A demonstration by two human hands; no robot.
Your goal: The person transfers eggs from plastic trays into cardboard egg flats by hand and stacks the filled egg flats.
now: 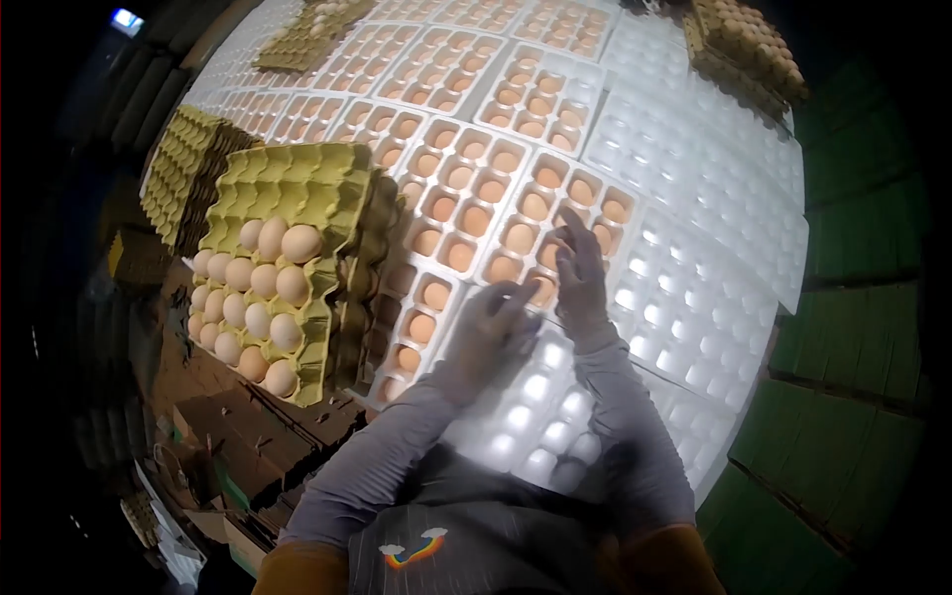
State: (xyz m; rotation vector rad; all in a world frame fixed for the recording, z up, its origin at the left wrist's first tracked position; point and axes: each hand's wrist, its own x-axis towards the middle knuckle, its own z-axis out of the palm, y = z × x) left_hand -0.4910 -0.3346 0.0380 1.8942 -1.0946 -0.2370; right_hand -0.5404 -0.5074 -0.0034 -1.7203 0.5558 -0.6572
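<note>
The step in hand is judged to be settling eggs in the white tray. The right hand is over its near right corner, thumb and fingers parted; the left hand is curled at the near edge, its grip indeterminable. Any further transfer calls for a light grip from the yellow carton, left of the tray.

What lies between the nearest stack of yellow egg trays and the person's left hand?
The head view shows a white egg tray holding brown eggs between them.
</note>
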